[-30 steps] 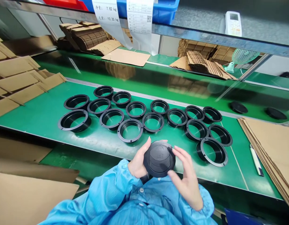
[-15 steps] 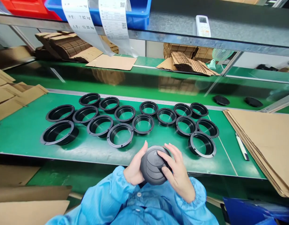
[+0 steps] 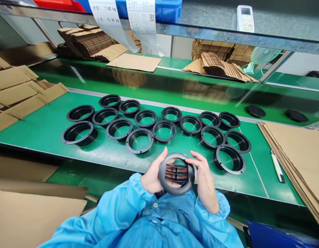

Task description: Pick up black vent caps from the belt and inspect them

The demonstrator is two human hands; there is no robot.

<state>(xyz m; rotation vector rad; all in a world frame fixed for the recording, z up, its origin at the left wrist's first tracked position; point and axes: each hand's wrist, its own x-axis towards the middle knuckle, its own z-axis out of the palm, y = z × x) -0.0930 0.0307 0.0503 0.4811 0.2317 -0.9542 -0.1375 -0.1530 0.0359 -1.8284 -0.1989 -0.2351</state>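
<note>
In front of my chest is a round black air vent (image 3: pixel 176 171) with its louver slats turned open, so that I see through the gaps between them. My left hand (image 3: pixel 152 175) grips its rim from the left, thumb up along the edge and the other fingers partly hidden behind. On the opposite side my right hand (image 3: pixel 206 186) has its fingertips on the upper right of the rim. Beyond my hands, several black flanged rings (image 3: pixel 140 142) stand on the green table (image 3: pixel 115 156), the closest ones just past the vent.
Flat cardboard sheets (image 3: pixel 296 155) lie at the right, with a white and black pen-like tool (image 3: pixel 277 167) beside them. Folded cardboard (image 3: pixel 22 93) is stacked at the left. Overhead, a shelf holds a blue bin (image 3: pixel 168 10) and a remote control (image 3: pixel 245 19). Paper labels (image 3: pixel 142 20) hang down.
The vent's slats have swung from closed, forming a solid face, to open. My right fingers have moved off its face to the right rim. The view has shifted, too.
</note>
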